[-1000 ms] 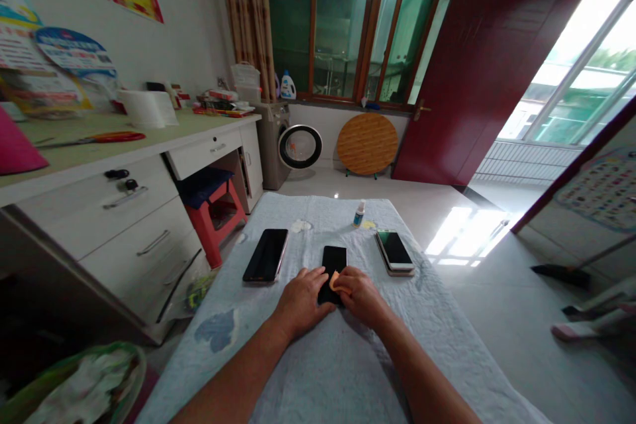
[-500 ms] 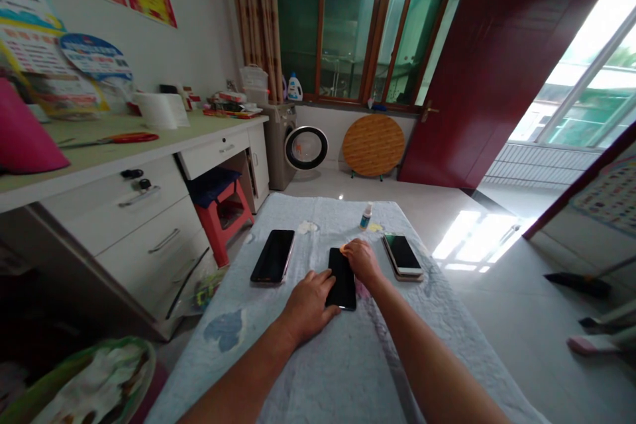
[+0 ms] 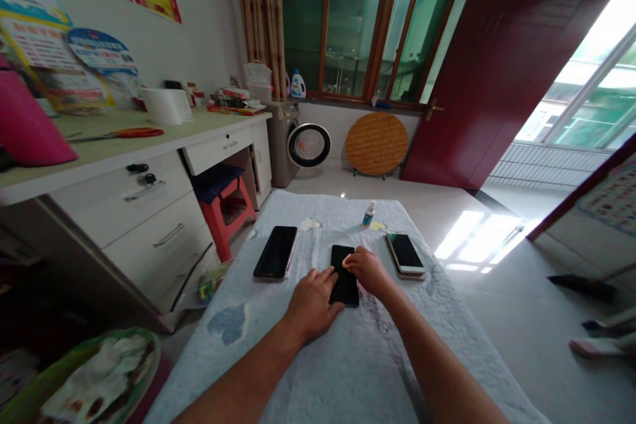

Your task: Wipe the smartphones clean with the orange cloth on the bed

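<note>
Here, the middle phone (image 3: 344, 286) has bare cloth (image 3: 335, 222) beyond its far edge (image 3: 342, 248)

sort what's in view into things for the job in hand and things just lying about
In the job:
- middle phone, touched by left hand
- orange cloth, in the right hand
- probably the small bottle, left phone and white phone, on the same table

Apparently lying about:
- scissors
- paper roll
- red stool
- round wooden board
</note>
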`<action>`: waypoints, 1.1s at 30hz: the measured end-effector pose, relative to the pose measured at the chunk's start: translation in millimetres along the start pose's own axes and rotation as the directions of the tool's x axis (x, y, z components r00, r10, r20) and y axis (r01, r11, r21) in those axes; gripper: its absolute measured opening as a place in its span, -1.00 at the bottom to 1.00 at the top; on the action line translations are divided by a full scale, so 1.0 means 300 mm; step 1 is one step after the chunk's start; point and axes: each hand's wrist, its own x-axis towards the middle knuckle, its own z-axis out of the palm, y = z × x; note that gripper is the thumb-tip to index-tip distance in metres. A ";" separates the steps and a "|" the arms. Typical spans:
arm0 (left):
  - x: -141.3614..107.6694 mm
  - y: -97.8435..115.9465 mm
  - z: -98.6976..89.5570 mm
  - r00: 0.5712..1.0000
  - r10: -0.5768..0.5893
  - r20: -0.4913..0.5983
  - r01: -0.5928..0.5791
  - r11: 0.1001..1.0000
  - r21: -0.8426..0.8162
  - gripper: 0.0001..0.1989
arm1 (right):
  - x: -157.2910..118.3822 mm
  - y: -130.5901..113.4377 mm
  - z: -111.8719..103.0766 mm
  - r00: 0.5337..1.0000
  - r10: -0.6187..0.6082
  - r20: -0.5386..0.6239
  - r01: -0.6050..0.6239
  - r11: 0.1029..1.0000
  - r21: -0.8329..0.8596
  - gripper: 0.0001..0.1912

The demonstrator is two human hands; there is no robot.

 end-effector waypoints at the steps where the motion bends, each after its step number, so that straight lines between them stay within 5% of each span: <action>1: -0.001 -0.001 0.002 1.000 -0.002 0.000 0.002 1.000 0.000 -0.41 | -0.016 -0.007 -0.015 0.999 -0.009 0.044 0.009 1.000 0.016 -0.75; 13: 0.002 -0.015 0.015 1.000 -0.013 0.015 0.013 1.000 -0.018 -0.39 | -0.157 -0.053 -0.082 0.891 -0.210 0.402 0.105 0.958 0.268 -0.79; 21: 0.009 -0.018 0.005 0.999 -0.004 0.046 0.006 0.999 -0.043 -0.39 | -0.134 -0.027 -0.101 0.985 -0.093 0.143 0.063 0.977 0.204 -0.76; 33: 0.005 -0.023 0.004 0.999 0.016 0.050 -0.015 1.000 -0.023 -0.39 | 0.062 0.033 -0.003 0.996 0.072 -0.049 -0.077 0.993 -0.095 -0.72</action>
